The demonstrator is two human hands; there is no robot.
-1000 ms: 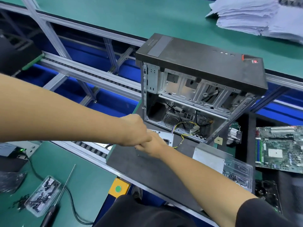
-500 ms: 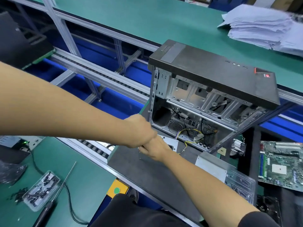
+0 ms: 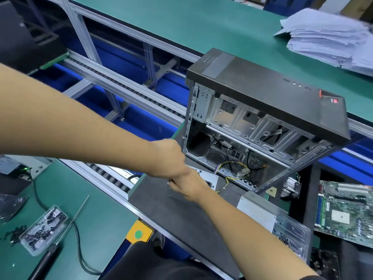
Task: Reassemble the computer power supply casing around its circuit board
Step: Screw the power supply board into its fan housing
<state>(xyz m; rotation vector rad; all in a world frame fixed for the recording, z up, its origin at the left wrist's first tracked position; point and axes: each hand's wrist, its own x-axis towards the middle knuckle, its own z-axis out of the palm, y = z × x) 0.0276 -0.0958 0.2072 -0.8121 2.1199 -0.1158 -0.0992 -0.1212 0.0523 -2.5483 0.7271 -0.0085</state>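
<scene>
Power supply casing [image 3: 210, 179] on grey mat [image 3: 181, 215], beside open tower [image 3: 262, 122].
Left hand [image 3: 171, 160], right hand [image 3: 188, 185] overlapping on casing, likely seating panel; grips hidden, cannot tell.

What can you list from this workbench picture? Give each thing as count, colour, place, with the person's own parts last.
computer case: one, black and silver, open, centre
power supply casing: one, silver, under the hands
dark mat: one, grey, below the case
motherboard: one, green, right
paper stack: one, white, top right
screw box: one, clear, lower left
screwdriver: one, black-handled, lower left
green button: one, on yellow plate
left hand: one, fingers curled, at the casing
right hand: one, on the casing
</scene>
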